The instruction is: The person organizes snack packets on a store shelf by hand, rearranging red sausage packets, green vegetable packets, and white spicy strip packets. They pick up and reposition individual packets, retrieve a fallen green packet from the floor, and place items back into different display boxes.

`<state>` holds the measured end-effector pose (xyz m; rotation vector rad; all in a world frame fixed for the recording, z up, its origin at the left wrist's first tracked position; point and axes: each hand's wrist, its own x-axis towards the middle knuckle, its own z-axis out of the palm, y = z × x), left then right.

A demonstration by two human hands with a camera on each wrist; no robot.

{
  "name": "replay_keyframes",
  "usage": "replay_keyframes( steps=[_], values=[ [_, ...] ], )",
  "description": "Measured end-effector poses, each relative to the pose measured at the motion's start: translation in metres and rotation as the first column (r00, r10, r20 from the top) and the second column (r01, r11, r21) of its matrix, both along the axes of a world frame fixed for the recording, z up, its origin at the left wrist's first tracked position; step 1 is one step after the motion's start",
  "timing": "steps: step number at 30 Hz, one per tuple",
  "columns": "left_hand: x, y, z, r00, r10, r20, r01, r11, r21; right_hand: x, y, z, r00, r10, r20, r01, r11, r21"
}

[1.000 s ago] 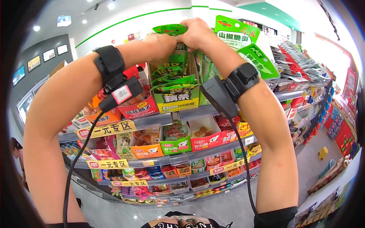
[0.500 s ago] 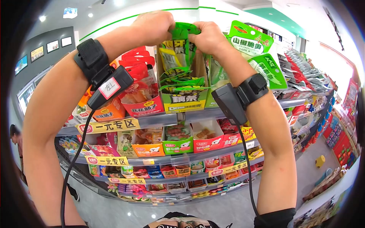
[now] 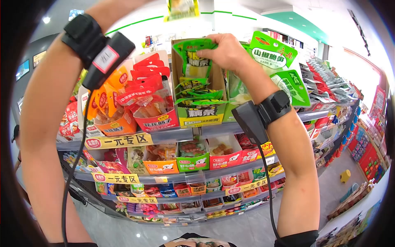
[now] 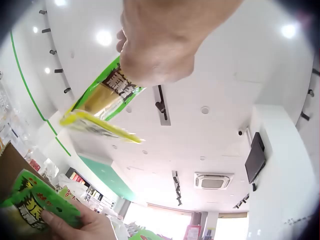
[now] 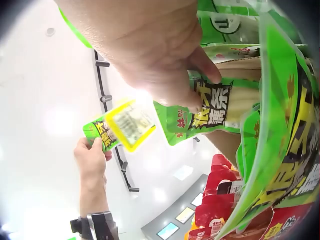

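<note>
In the right wrist view my left hand (image 5: pixel 91 160) is raised and grips a green snack packet (image 5: pixel 93 130). A yellow-edged packet (image 5: pixel 134 125) overlaps it. The left wrist view shows this hand (image 4: pixel 160 47) from behind, its fingertips mostly hidden. In the head view only the lower part of the raised packets (image 3: pixel 182 9) shows. My right hand (image 3: pixel 228 51) pinches another green packet (image 3: pixel 196 66) by its upper right side. That packet stands at the back of a tall cardboard box (image 3: pixel 201 115), behind several lower green packets (image 3: pixel 201 96).
Left of the box stand red-topped snack packets (image 3: pixel 154 107) and an orange carton (image 3: pixel 114 127). Large green-and-white bags (image 3: pixel 269 51) hang close to my right forearm. Shelves (image 3: pixel 193 133) below hold more small snack cartons. Silver packets (image 3: pixel 325 70) line the shelf at right.
My left hand has risen up and left, out of the head view, carrying packets away from the box. My right hand has lowered a little and holds a packet inside the box.
</note>
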<state>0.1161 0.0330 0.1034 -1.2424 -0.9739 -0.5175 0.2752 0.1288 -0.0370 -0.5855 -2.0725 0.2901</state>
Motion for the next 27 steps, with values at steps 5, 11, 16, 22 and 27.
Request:
replay_keyframes(
  steps=[5, 11, 16, 22, 27],
  values=[
    [0.005, 0.015, -0.046, 0.944, -0.215, -0.249, 0.155, 0.958, -0.24, 0.002, -0.002, -0.006, 0.997, 0.076, 0.015, -0.077, 0.993, 0.092],
    [0.017, 0.016, -0.077, 0.983, -0.082, 0.166, 0.178, 0.662, -0.728, 0.0, -0.002, -0.007, 0.999, 0.022, -0.039, -0.019, 0.997, 0.079],
    [0.013, 0.02, -0.069, 0.959, 0.026, 0.283, 0.244, 0.435, -0.867, -0.016, 0.014, -0.026, 0.937, -0.136, -0.323, 0.312, 0.743, 0.593],
    [0.002, 0.017, -0.074, 0.905, -0.13, 0.405, 0.409, 0.523, -0.748, -0.01, 0.004, -0.019, 0.991, 0.0, -0.134, 0.037, 0.96, 0.278],
    [0.021, -0.01, -0.093, 0.972, -0.021, 0.233, 0.2, 0.589, -0.783, -0.012, 0.0, -0.003, 0.956, -0.242, -0.164, 0.268, 0.95, 0.162]
  ],
)
